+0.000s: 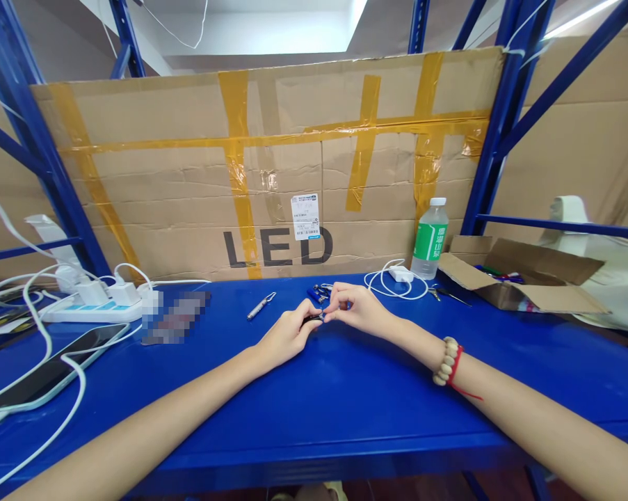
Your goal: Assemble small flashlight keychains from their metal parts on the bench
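Note:
My left hand [288,332] is closed around a small black object [312,319] with a shiny end, just above the blue table. The fingertips of my right hand [359,309] pinch at that same shiny end, so both hands meet on it. Fingers cover most of the object, and its kind cannot be made out. Right behind the hands lies a small dark bunch of metal bits [321,292], perhaps keys, partly hidden by my right hand. A short silver rod with a loop [260,306] rests on the table to the left of my left hand.
A water bottle [430,240], a white cable with adapter [400,273] and an open cardboard box [522,275] stand at the back right. To the left are a phone [53,369], a power strip [78,308] and loose cables. Taped cardboard [287,167] walls the back.

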Tool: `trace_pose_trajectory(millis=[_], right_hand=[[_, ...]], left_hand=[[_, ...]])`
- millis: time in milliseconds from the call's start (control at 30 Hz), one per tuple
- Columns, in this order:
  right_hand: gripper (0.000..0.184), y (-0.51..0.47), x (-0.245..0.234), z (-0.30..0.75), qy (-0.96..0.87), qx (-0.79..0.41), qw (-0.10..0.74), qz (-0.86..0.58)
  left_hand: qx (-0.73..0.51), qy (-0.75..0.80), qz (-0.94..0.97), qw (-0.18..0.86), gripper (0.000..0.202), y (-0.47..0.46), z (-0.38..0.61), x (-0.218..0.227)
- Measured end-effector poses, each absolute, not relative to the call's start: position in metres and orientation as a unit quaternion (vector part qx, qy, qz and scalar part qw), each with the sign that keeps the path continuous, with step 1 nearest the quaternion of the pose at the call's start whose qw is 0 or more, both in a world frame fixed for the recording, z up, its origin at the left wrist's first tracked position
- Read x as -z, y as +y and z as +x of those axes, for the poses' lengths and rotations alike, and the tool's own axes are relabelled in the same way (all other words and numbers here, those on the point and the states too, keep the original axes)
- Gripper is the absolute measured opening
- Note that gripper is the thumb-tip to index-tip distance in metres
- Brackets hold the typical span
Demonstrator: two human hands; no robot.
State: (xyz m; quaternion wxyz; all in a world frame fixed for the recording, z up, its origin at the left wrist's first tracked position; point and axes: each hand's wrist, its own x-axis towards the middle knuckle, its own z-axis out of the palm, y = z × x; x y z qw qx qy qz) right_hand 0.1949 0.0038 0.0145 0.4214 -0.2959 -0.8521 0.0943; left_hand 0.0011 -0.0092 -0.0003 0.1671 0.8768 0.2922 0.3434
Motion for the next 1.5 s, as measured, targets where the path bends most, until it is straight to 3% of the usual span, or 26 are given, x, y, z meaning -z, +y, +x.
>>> trace_pose_trajectory(millis=[567,933,1233,1500], right_hand=[[0.026,-0.001,-0.014,0.185,-0.807,-0.227,0.425,-0.341],[0.049,0.0,-0.014,0.182,-0.77,-0.316,0.404,-0.38],[0.048,-0.001,-0.012,0.182,-0.773,-0.302,0.401,-0.388],[0.041,-0.004,-0.013,0.181,-0.817,-0.195,0.374,-0.394]], left_hand=[[-0.386,0.28,0.871,0.119,0.002,-0.005,0.001,0.002],[-0.359,0.269,0.891,0.073,0.018,-0.005,0.001,0.001],[-0.352,0.291,0.889,0.042,0.024,-0.008,0.004,-0.001],[-0.332,0.313,0.889,0.034,0.024,-0.012,0.004,-0.003]])
